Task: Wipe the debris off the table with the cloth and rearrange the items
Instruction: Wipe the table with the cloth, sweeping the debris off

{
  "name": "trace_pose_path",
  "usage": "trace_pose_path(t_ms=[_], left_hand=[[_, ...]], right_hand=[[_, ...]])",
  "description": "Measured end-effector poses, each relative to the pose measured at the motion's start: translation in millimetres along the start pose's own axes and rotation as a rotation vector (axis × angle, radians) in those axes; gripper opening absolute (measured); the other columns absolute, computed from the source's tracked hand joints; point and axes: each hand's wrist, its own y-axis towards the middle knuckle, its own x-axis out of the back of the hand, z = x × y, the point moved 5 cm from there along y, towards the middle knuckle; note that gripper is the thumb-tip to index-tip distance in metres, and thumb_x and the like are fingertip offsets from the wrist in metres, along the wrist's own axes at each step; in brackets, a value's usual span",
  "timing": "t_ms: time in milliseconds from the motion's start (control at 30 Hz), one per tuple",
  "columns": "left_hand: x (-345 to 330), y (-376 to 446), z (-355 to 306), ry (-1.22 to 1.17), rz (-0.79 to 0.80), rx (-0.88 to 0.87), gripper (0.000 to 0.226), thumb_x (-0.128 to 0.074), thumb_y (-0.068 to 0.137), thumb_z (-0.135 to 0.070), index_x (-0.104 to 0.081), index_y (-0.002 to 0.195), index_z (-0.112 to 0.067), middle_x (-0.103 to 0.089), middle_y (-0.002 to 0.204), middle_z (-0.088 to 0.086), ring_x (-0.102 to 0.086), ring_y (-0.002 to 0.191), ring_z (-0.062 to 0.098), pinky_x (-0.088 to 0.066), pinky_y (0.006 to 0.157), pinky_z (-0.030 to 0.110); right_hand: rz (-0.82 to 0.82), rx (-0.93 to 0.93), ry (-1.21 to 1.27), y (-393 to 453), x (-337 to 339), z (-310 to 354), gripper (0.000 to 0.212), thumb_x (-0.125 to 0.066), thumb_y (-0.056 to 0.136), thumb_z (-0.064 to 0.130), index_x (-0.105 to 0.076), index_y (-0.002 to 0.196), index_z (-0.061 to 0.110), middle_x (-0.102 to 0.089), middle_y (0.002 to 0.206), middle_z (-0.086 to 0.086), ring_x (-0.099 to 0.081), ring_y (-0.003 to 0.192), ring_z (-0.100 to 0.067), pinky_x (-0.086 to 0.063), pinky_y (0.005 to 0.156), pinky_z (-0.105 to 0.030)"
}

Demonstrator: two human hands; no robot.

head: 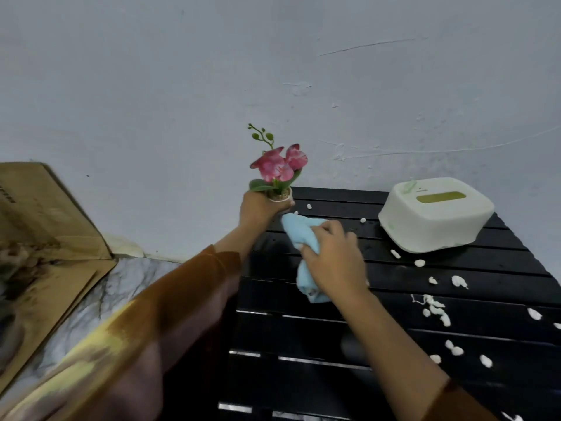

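My left hand [258, 209] grips a small white pot with a pink artificial orchid [277, 170], lifted above the far left corner of the black slatted table [394, 338]. Just to its right, my right hand [332, 258] holds a light blue cloth [303, 235] against the tabletop; one end of the cloth sticks out toward the pot, the other hangs below my palm. Several white debris bits [437, 309] lie scattered on the right half of the table, and a few small ones [309, 206] sit near the far edge.
A white tissue box [435, 215] with a green slot stands at the table's far right, by the wall. Flattened cardboard [51, 226] leans at the left over a marble-pattern floor [121, 287]. A pale wall rises right behind the table.
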Motion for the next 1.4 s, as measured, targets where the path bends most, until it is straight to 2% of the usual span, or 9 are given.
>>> trace_pose_path(t_ms=[200, 367, 500, 667, 833, 933, 1133, 1300, 1400], left_hand=[[90, 4, 24, -0.035, -0.131, 0.003, 0.036, -0.080, 0.072, -0.016, -0.068, 0.101, 0.000, -0.068, 0.110, 0.018, -0.063, 0.106, 0.029, -0.044, 0.081, 0.028], [118, 18, 38, -0.018, -0.155, -0.031, 0.036, -0.079, 0.074, -0.015, -0.067, 0.105, -0.002, -0.063, 0.098, 0.007, -0.056, 0.092, 0.014, -0.041, 0.079, 0.024], [108, 31, 46, 0.012, -0.163, -0.027, 0.030, -0.078, 0.073, -0.018, -0.068, 0.097, -0.004, -0.062, 0.090, 0.003, -0.056, 0.086, 0.013, -0.045, 0.070, 0.024], [76, 37, 51, 0.022, -0.097, -0.055, 0.030, -0.079, 0.072, -0.020, -0.068, 0.095, -0.005, -0.062, 0.087, -0.001, -0.055, 0.072, 0.005, -0.041, 0.051, 0.002], [60, 38, 51, 0.011, -0.111, -0.056, 0.032, -0.079, 0.071, -0.026, -0.069, 0.093, -0.005, -0.067, 0.089, 0.003, -0.060, 0.081, 0.015, -0.048, 0.071, 0.027], [60, 43, 43, 0.024, -0.118, -0.095, 0.031, -0.078, 0.072, -0.026, -0.068, 0.093, -0.005, -0.066, 0.088, 0.003, -0.059, 0.081, 0.014, -0.046, 0.068, 0.023], [66, 51, 44, 0.106, -0.128, -0.125, 0.037, -0.078, 0.074, -0.029, -0.068, 0.101, -0.005, -0.066, 0.095, 0.003, -0.058, 0.087, 0.014, -0.045, 0.073, 0.025], [56, 51, 46, 0.107, -0.112, -0.135, 0.036, -0.077, 0.074, -0.027, -0.068, 0.102, -0.005, -0.065, 0.095, 0.002, -0.058, 0.089, 0.012, -0.044, 0.068, 0.017], [43, 46, 43, 0.081, -0.086, -0.142, 0.034, -0.078, 0.074, -0.026, -0.069, 0.100, -0.005, -0.068, 0.095, 0.004, -0.059, 0.087, 0.012, -0.042, 0.068, 0.011]], right_hand=[[0.088, 0.174, -0.083, 36, -87, 68, 0.043, -0.041, 0.096, 0.035, -0.045, 0.130, 0.008, -0.038, 0.138, -0.007, -0.038, 0.115, -0.031, -0.038, 0.094, -0.038], [0.108, 0.266, -0.256, 79, -128, 77, 0.050, -0.039, 0.095, 0.037, -0.036, 0.138, 0.012, -0.033, 0.142, -0.010, -0.036, 0.119, -0.034, -0.034, 0.097, -0.041], [0.099, 0.156, -0.253, 117, -126, 59, 0.050, -0.037, 0.095, 0.039, -0.034, 0.141, 0.019, -0.028, 0.147, -0.005, -0.032, 0.125, -0.032, -0.031, 0.101, -0.041], [0.049, -0.101, -0.244, 132, -94, -8, 0.049, -0.038, 0.096, 0.037, -0.038, 0.138, 0.012, -0.025, 0.149, -0.005, -0.033, 0.124, -0.032, -0.029, 0.102, -0.040], [-0.124, -0.243, -0.086, 116, -45, -42, 0.043, -0.042, 0.095, 0.032, -0.052, 0.125, 0.001, -0.037, 0.137, -0.012, -0.039, 0.118, -0.035, -0.039, 0.095, -0.041], [-0.208, -0.167, 0.050, 133, -38, -7, 0.048, -0.041, 0.095, 0.040, -0.051, 0.125, 0.004, -0.038, 0.136, -0.012, -0.038, 0.119, -0.035, -0.039, 0.095, -0.044], [0.315, 0.074, -0.286, 164, -117, 24, 0.082, -0.035, 0.080, 0.074, 0.002, 0.147, 0.044, 0.017, 0.159, 0.004, -0.005, 0.141, -0.045, -0.014, 0.109, -0.065], [0.197, 0.096, -0.401, 178, -109, 8, 0.064, -0.036, 0.084, 0.066, -0.029, 0.141, 0.036, -0.020, 0.153, -0.005, -0.027, 0.130, -0.039, -0.026, 0.104, -0.048], [0.128, -0.022, -0.381, 182, -92, -20, 0.065, -0.040, 0.085, 0.063, -0.035, 0.138, 0.025, -0.025, 0.147, -0.008, -0.028, 0.129, -0.037, -0.029, 0.102, -0.044]])
